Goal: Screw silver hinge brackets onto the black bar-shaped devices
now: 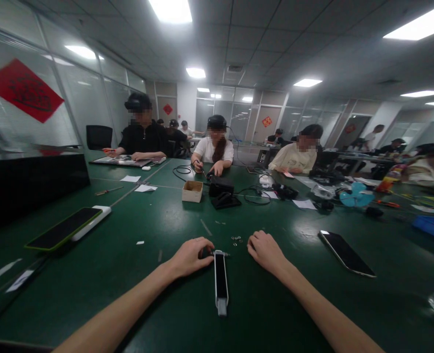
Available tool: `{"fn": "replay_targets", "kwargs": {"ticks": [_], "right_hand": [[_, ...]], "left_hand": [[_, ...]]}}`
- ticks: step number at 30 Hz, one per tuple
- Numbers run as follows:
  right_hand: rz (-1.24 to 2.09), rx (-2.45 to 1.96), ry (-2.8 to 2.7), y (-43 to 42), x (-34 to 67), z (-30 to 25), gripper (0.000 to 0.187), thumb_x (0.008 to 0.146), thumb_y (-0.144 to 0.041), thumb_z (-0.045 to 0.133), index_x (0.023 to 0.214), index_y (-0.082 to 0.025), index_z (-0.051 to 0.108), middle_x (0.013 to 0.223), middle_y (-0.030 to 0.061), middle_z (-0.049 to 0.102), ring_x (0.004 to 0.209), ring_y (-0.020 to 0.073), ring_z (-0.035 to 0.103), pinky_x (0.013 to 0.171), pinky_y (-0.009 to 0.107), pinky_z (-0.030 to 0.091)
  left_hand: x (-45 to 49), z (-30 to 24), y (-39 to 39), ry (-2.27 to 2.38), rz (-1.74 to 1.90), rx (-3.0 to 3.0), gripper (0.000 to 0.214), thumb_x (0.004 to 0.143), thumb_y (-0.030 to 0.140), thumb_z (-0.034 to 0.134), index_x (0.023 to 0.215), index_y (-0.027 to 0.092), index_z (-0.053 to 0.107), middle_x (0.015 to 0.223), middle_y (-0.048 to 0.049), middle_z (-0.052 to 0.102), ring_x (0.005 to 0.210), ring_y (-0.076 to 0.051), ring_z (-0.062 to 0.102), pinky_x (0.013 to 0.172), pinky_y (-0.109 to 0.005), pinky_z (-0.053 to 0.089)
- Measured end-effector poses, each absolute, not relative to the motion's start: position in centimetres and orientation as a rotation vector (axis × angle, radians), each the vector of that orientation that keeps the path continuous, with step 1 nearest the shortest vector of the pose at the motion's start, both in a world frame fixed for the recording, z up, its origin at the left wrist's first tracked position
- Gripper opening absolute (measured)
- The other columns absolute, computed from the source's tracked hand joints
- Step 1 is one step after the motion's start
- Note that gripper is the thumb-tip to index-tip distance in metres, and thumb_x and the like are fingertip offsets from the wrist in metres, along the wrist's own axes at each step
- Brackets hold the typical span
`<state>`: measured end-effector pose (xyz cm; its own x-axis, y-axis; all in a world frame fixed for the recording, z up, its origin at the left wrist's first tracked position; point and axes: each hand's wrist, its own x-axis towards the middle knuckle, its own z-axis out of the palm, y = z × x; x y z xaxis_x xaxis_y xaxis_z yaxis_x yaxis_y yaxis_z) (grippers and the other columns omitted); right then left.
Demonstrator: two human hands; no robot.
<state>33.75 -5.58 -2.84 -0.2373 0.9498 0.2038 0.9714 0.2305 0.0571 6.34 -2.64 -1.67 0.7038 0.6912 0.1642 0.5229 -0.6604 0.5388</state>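
Note:
My left hand [193, 257] rests on the green table, closed, its thumb and forefinger around one end of a thin metal bolt [225, 254]. This bolt lies crosswise at the far end of a slim white and black device [220, 279]. The device points towards me, with a grey plug-like tip at its near end. Several small metal nuts [236, 239] lie loose just beyond, between my hands. My right hand [266, 251] sits on the table to the right of the nuts, fingers curled in. Its fingertips are partly hidden, so I cannot see whether they hold anything.
A phone [347, 254] lies to the right, and a green-edged black panel [65, 228] leans over a white bar at left. Ahead stand a small cardboard box [192, 191] and a black device [221, 187]. Several people work across the table. A blue tray [433, 228] is far right.

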Motion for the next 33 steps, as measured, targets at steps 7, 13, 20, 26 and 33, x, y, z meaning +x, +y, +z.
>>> {"fn": "replay_targets", "kwargs": {"ticks": [7,13,20,26,33], "right_hand": [[-0.128,-1.758,-2.188,-5.9,33.5,-2.7,0.021,0.088,-0.021,0.045,0.084,-0.014,0.065,0.088,0.0102,0.063,0.082,0.0212,0.055,0.072,0.033,0.042],[0.548,-1.517,-1.744,-7.1,31.2,-1.6,0.026,0.087,-0.038,0.048,0.084,-0.017,0.063,0.083,0.0044,0.063,0.074,0.0174,0.056,0.066,0.030,0.042],[1.031,-1.247,-1.537,-8.5,28.1,-1.5,0.026,0.081,-0.042,0.056,0.076,-0.017,0.060,0.072,-0.0003,0.056,0.068,0.0141,0.051,0.064,0.026,0.039],[1.037,-1.163,-1.619,-9.3,26.9,-1.7,0.029,0.083,-0.044,0.056,0.079,-0.016,0.061,0.077,0.0008,0.057,0.074,0.0156,0.053,0.070,0.028,0.041],[1.023,-1.153,-1.633,-9.2,27.0,-2.0,0.028,0.086,-0.043,0.054,0.083,-0.016,0.062,0.079,0.0013,0.059,0.077,0.0162,0.055,0.073,0.029,0.043]], "left_hand": [[6.3,-1.4,-3.1,0.943,0.547,2.549,0.029,0.086,0.037,0.055,0.109,0.019,0.057,0.099,-0.0032,0.060,0.083,-0.017,0.057,0.072,-0.028,0.045],[6.3,-1.3,-3.3,0.948,0.783,2.649,0.030,0.085,0.032,0.055,0.111,0.018,0.056,0.104,-0.0060,0.060,0.084,-0.018,0.056,0.073,-0.030,0.044],[7.7,-1.7,-4.6,0.652,1.198,2.793,0.020,0.086,0.035,0.059,0.095,0.017,0.059,0.083,-0.0030,0.065,0.074,-0.015,0.059,0.069,-0.028,0.042],[8.9,-2.2,-5.3,0.650,1.366,2.758,0.018,0.092,0.032,0.053,0.083,0.016,0.059,0.075,-0.0015,0.064,0.067,-0.013,0.058,0.064,-0.026,0.042],[8.8,-2.2,-5.1,0.628,1.341,2.776,0.015,0.092,0.026,0.052,0.086,0.016,0.061,0.075,-0.0013,0.065,0.066,-0.012,0.059,0.063,-0.025,0.043]]}}
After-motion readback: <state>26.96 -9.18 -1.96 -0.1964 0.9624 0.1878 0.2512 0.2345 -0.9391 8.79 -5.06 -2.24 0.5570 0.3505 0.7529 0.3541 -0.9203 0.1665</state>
